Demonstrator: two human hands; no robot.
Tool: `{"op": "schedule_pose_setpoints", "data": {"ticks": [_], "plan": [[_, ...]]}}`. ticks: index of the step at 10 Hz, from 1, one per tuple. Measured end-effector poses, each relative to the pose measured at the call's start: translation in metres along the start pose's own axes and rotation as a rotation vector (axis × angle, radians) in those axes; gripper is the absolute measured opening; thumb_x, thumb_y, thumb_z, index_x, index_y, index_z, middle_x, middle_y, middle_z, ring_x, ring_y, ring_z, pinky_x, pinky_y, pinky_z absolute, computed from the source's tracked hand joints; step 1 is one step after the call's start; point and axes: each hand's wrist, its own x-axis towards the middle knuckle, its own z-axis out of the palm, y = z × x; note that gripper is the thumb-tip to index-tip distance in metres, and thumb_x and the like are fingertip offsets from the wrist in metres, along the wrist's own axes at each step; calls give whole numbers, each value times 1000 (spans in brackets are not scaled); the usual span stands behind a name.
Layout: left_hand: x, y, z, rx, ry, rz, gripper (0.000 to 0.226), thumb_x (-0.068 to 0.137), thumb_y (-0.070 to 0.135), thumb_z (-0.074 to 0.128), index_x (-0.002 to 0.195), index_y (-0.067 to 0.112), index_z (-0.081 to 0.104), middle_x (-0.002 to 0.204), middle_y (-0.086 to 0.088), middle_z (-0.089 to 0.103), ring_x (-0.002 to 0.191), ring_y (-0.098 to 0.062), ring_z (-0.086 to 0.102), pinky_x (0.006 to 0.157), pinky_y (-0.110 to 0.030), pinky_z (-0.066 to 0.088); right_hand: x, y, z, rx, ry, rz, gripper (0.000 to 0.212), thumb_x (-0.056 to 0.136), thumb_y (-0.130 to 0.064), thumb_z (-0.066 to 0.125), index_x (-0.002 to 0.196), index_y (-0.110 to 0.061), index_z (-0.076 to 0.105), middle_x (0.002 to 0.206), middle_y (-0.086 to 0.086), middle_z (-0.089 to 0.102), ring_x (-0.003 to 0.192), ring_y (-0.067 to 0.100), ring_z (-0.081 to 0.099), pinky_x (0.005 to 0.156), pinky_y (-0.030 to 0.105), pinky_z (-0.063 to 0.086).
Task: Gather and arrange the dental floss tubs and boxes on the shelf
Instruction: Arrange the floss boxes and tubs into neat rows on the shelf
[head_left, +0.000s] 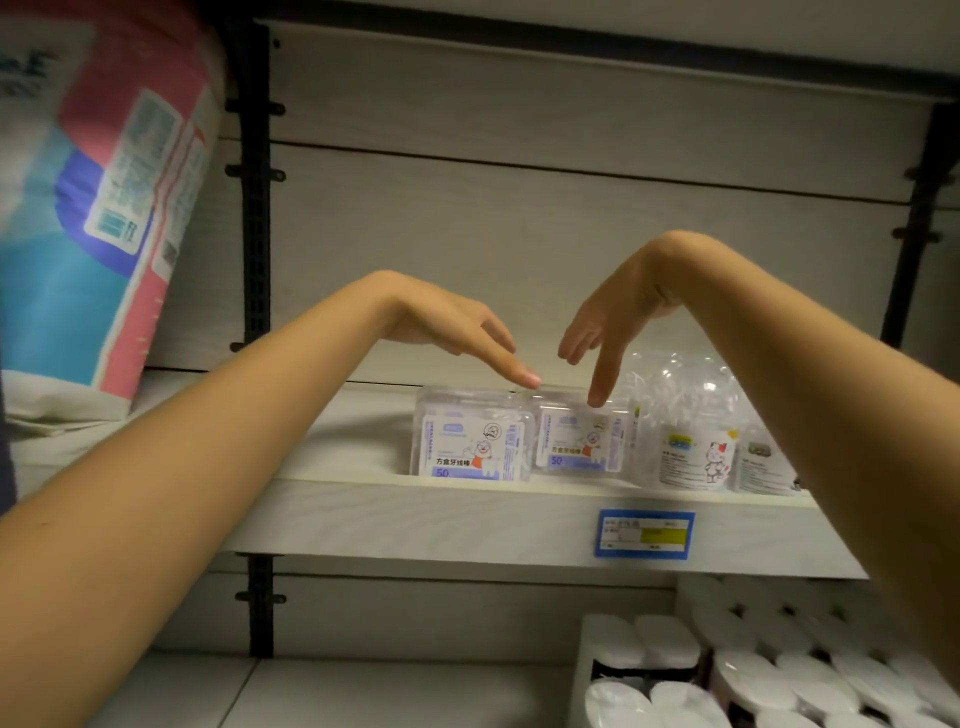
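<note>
Pale wood-grain panelling (519, 234) backs the shelf (415, 519), which hangs between black slotted uprights (257, 234). The dental floss goods sit on the right half of that shelf, close to its front lip.

There are two boxes, both clear squarish plastic, each with a white label edged in purple, a cartoon animal with a dash of orange, and a "50" on a purple band. The left box (470, 447) stands just beside the right box (579, 441), which sits a little further back (whether they touch I can't tell). Right of them are two round clear tubs with domed lids and white labels: the first tub (685, 447) and the second tub (763, 462), which is partly hidden by the right forearm. Something pale shows hazily through the plastic of all four, too blurred to make out.

The left hand (457, 332) slopes down with straight fingers, its index fingertip (531, 379) resting on top where the two boxes meet. The right hand (608, 322) bends at the wrist, with one finger pointing down onto the right box's top. Each grip is apart and clamps nothing.

One blue price tag (644, 533) with a yellow patch sits on the shelf's front edge. One big soft pack (104, 208), pink, blue and white, leans at the far left. Wrapped white rolls (753, 675) are stacked below.
</note>
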Motion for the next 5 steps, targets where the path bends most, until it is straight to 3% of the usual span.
{"op": "schedule_pose_setpoints", "data": {"ticks": [2, 3, 5], "plan": [[22, 15, 7, 26, -104, -3, 64, 81, 48, 60, 136, 20, 45, 146, 5, 41, 135, -12, 36, 114, -29, 23, 14, 1, 8, 3, -53, 18, 96, 60, -55, 74, 143, -30, 31, 155, -4, 21, 144, 22, 16, 117, 46, 14], [25, 16, 8, 32, -108, 3, 62, 79, 46, 63, 134, 19, 49, 141, 7, 47, 130, -9, 41, 115, -29, 24, 9, 4, 9, -18, -12, 7, 88, 72, -55, 66, 145, -28, 26, 157, -2, 17, 145, 22, 10, 118, 47, 9], [22, 19, 9, 85, -100, 45, 53, 76, 47, 66, 122, 22, 61, 118, 14, 60, 112, -1, 52, 107, -24, 29, -1, 0, 15, 6, -13, -18, 85, 74, -56, 63, 145, -26, 27, 156, -2, 19, 145, 21, 12, 118, 47, 8]]}}
